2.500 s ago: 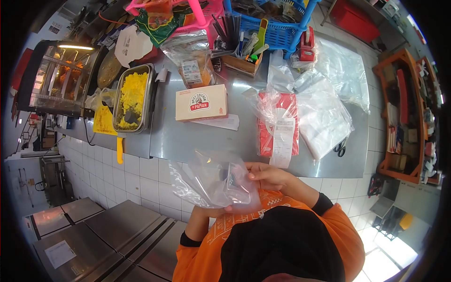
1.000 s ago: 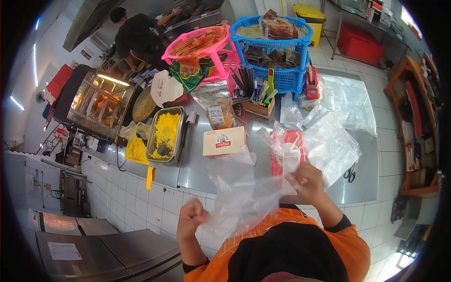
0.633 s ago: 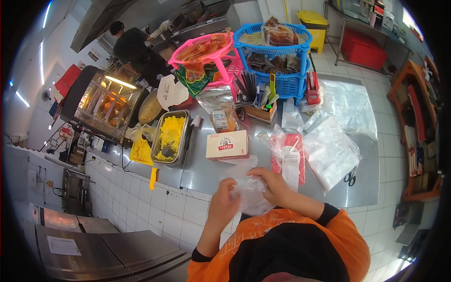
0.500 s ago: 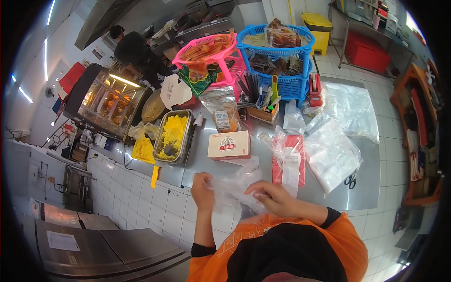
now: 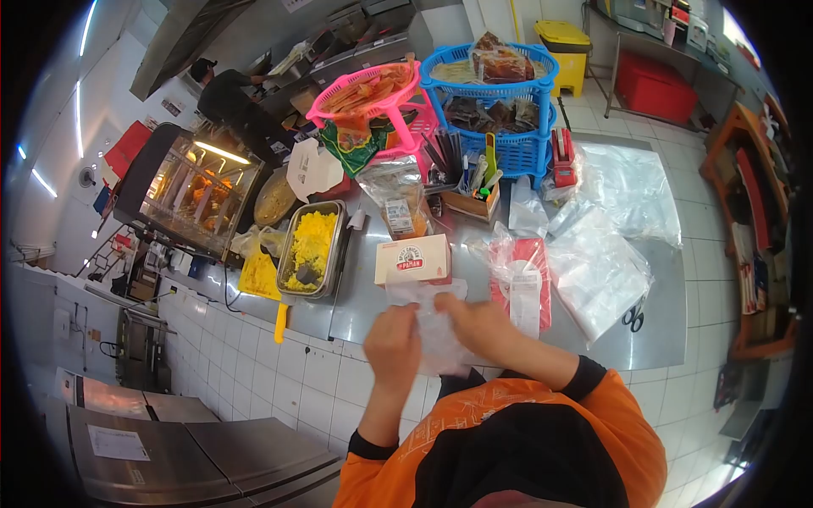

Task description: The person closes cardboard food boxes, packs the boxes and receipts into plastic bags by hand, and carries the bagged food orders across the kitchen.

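1. Both hands, left hand (image 5: 392, 337) and right hand (image 5: 477, 326), are pinching the clear plastic bag (image 5: 436, 326) at lower centre.
2. Rubbing its edges apart near the white box (image 5: 412, 260) is probably working best with light fingertip pressure.

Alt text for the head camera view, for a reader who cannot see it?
Both hands, left hand and right hand, hold a clear plastic bag bunched between them at the edge of a steel counter. Behind it sit a white carton, a tray of yellow rice and pink and blue basket racks.
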`<state>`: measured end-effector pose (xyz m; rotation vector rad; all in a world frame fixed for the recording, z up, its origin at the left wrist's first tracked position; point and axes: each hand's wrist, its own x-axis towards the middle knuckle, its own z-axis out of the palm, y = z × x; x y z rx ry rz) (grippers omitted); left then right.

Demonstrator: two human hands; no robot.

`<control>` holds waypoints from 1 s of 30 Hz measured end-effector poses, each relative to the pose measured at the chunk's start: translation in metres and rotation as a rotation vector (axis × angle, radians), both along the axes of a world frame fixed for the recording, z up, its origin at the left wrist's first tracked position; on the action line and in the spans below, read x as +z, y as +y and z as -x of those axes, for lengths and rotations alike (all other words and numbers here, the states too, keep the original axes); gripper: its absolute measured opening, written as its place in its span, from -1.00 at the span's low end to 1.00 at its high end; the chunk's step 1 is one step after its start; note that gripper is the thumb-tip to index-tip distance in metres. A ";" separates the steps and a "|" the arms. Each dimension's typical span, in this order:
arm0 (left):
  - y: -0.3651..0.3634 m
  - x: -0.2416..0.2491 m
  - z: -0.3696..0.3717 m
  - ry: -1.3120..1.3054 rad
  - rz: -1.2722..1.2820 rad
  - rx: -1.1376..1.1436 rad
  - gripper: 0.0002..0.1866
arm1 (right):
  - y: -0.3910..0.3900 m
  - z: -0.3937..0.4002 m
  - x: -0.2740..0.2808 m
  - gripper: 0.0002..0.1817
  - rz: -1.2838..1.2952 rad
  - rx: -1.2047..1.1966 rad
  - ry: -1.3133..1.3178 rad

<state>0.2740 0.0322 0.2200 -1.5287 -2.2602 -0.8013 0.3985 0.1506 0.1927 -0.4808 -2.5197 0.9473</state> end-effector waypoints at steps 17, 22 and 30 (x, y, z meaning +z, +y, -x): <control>-0.058 -0.036 0.027 -0.481 0.125 -0.097 -0.78 | 0.069 -0.040 0.009 -0.76 0.369 0.311 0.117; -0.097 -0.024 0.051 -1.016 -0.226 0.278 -0.85 | 0.233 -0.013 -0.109 -0.80 0.045 -0.443 0.352; -0.115 -0.019 0.038 -1.171 -0.185 0.146 -0.75 | 0.273 0.005 -0.238 -0.85 -0.451 -0.297 -0.305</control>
